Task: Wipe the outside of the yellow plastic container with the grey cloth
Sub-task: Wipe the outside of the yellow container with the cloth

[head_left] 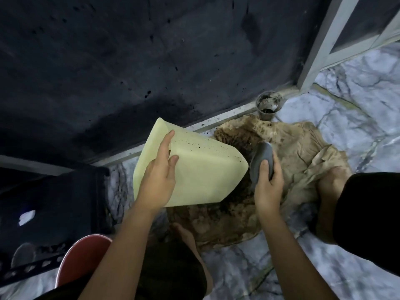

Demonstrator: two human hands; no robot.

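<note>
Tilting on its side above a soiled brown rag [287, 152], the yellow container [194, 169] hangs with its base end near the grey cloth [263, 160], a narrow gap between them. Our left hand [159, 180] clasps the container's wall, fingers stretched toward its rim. Our right hand [268, 187] grasps the bunched cloth. Marble floor [357, 100] lies open to the right; a dark wall [129, 61] closes behind.

Bare forearms and bare hands [159, 180], no sleeves in sight; black shorts [368, 217] over the knees.
</note>
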